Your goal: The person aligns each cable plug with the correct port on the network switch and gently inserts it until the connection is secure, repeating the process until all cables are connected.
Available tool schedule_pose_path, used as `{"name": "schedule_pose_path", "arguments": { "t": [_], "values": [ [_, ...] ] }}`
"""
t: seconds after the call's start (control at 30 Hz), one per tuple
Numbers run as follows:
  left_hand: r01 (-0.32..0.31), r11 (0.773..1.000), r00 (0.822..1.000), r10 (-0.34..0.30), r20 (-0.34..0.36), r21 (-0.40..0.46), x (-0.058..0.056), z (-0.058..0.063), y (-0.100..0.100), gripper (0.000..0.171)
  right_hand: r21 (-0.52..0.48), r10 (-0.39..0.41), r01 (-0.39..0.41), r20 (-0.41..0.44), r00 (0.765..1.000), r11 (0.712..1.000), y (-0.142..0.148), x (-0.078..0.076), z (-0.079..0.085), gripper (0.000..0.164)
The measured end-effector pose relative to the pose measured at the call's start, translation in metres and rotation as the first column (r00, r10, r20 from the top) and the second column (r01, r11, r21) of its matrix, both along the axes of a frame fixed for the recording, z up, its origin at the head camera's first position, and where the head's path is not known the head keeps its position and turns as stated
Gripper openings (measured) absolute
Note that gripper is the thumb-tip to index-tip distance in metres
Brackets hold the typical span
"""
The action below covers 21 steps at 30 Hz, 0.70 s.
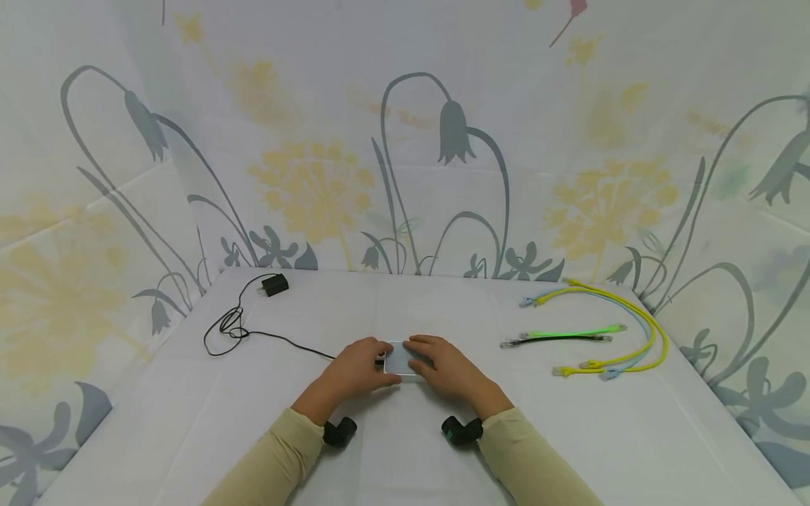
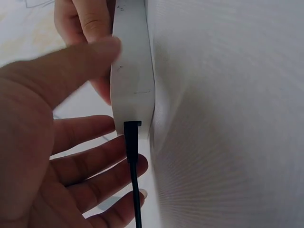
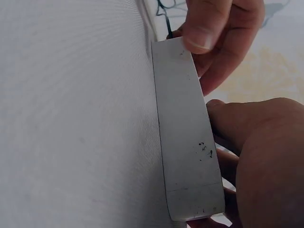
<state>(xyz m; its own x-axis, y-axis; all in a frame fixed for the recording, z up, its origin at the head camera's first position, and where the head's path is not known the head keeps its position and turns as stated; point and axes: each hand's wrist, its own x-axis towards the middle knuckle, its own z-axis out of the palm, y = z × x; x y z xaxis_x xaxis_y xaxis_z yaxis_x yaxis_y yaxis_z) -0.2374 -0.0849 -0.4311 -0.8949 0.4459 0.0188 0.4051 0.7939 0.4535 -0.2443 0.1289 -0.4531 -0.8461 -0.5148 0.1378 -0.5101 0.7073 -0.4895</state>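
A small flat white box-shaped device with a grey-blue top lies on the table in front of me. My left hand holds its left end, thumb at the near top edge and fingers spread round behind the plug. From the right, my right hand grips the device, with the thumb over the top and the other fingers toward the far side. In the left wrist view a black power plug sits in a socket on the device's left end. The right wrist view shows the plain near side, scuffed with small dark marks.
A thin black cord runs left in loops to a black power adapter. On the right lie short green and black network cables, beside longer yellow and light-blue ones. A flower-patterned cloth rises behind the table.
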Motion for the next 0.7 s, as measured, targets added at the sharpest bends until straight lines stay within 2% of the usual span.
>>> {"name": "schedule_pose_path", "arguments": {
  "t": [0.17, 0.57, 0.7],
  "values": [
    [0.004, 0.999, 1.000, -0.005, -0.029, -0.035, 0.0011, -0.0008, 0.0009, 0.051, 0.004, -0.010, 0.010, 0.008, 1.000, 1.000, -0.0003, -0.0003, 0.0001, 0.043],
    [0.023, 0.996, 0.997, -0.028, -0.067, -0.084, 0.0011, 0.0011, -0.0008, 0.048, 0.024, -0.037, 0.039, -0.082, 0.996, 0.999, -0.0011, -0.0010, -0.0031, 0.038],
    [0.018, 0.996, 0.998, -0.024, -0.058, -0.089, 0.0002, -0.0003, -0.0024, 0.048, 0.017, -0.051, 0.052, -0.049, 0.997, 0.998, -0.0016, -0.0011, -0.0016, 0.038]
  ]
}}
